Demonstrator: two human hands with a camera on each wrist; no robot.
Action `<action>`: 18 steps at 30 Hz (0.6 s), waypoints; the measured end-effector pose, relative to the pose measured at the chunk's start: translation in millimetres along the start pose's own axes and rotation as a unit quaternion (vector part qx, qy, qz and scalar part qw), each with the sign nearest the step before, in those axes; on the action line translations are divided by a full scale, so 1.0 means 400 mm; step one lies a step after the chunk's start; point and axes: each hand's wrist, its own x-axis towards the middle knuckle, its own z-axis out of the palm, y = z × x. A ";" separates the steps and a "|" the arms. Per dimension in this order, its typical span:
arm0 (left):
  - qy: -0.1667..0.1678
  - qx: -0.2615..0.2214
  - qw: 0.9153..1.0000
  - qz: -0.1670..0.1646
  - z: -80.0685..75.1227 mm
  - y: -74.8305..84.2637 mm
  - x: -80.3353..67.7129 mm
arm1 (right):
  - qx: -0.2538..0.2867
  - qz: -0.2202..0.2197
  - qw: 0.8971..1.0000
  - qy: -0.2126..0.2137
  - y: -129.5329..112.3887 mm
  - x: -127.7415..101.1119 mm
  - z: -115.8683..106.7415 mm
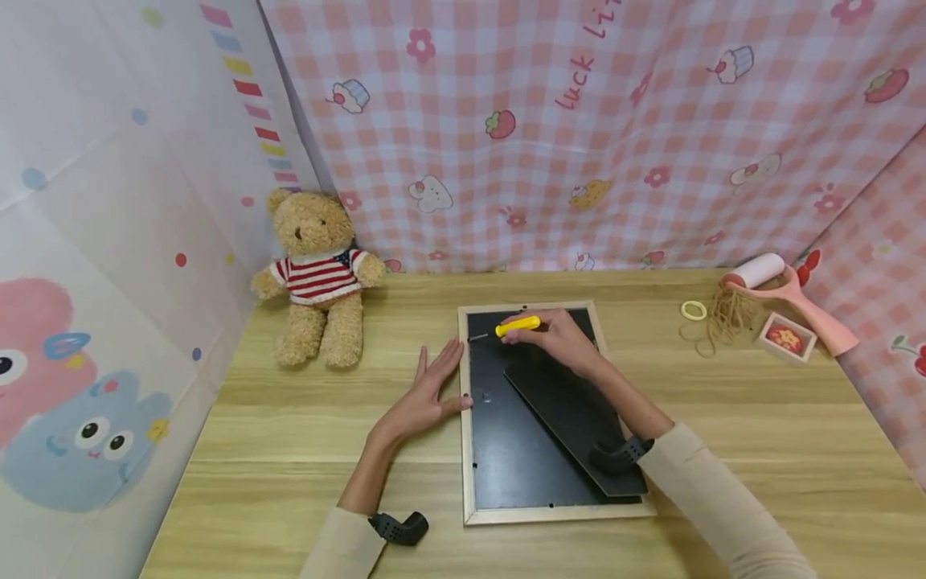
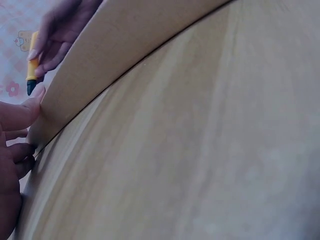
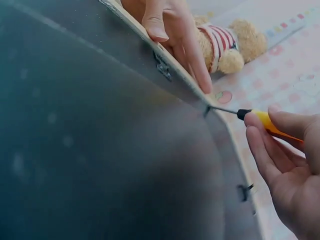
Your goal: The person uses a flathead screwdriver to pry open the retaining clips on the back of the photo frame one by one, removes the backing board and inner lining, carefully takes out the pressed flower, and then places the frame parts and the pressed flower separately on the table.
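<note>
A picture frame (image 1: 468, 482) with a pale wooden border lies back side up on the table, its black backing board (image 1: 499, 450) showing. A black easel stand (image 1: 579, 434) slants across that board. My right hand (image 1: 560, 342) pinches the yellow handle of a screwdriver (image 1: 518, 326) between thumb and fingers. In the right wrist view, the thin metal shaft reaches to a small dark tab (image 3: 207, 110) at the inner edge of the border. Along the frame's left side lies my left hand (image 1: 419, 406), fingers extended against the outer edge and thumb resting on the border.
A teddy bear (image 1: 318, 273) in a striped shirt sits at the back left. At the back right lie a pink peeler-shaped tool (image 1: 817, 314), a white roll (image 1: 760, 270), tangled twine (image 1: 727, 318), a yellow ring (image 1: 693, 310) and a small box (image 1: 787, 338).
</note>
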 end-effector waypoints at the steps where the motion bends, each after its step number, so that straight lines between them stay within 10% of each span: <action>1: 0.001 -0.001 1.000 0.002 0.000 -0.001 0.000 | -0.018 -0.007 1.000 0.001 -0.007 0.002 0.003; 11: 0.004 -0.006 1.000 0.002 -0.007 -0.001 -0.007 | -0.164 -0.087 0.983 -0.003 -0.102 0.039 0.033; 18: 0.001 -0.002 1.000 0.001 0.000 -0.001 -0.001 | -0.070 -0.021 0.997 -0.004 -0.060 0.021 0.008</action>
